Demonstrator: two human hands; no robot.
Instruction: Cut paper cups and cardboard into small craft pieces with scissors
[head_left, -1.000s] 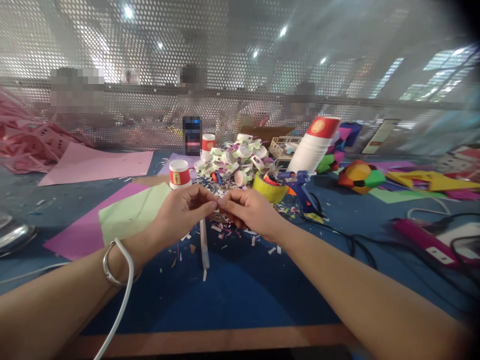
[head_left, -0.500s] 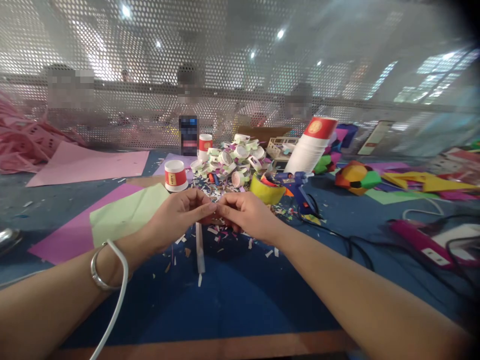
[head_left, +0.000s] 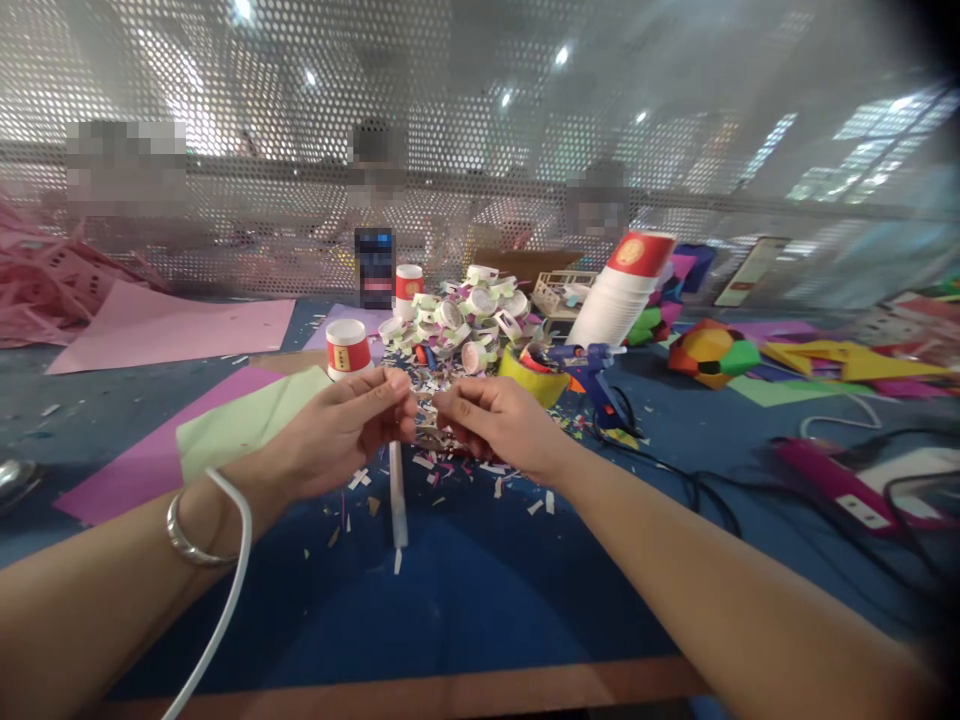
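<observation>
My left hand (head_left: 341, 435) and my right hand (head_left: 499, 425) meet above the blue table (head_left: 465, 590), fingertips pinched and nearly touching. Each is closed on something small that I cannot make out. A thin white paper stick (head_left: 397, 495) lies on the table just below my left fingers; whether it touches them is unclear. Paper scraps (head_left: 450, 470) are scattered under both hands. A metal bangle (head_left: 184, 530) and a white cord (head_left: 225, 590) are at my left wrist.
Behind the hands: a pale green sheet (head_left: 240, 425) on a purple sheet (head_left: 142, 460), a small red-and-white cup (head_left: 346, 350), a pile of cut cup rims (head_left: 465, 325), yellow tape (head_left: 529, 375), a blue glue gun (head_left: 596, 375), stacked cups (head_left: 626, 290). Cables (head_left: 750, 490) right.
My fingertips have drawn slightly apart, and the left hand has tipped upward a little. The view has shifted slightly right.
</observation>
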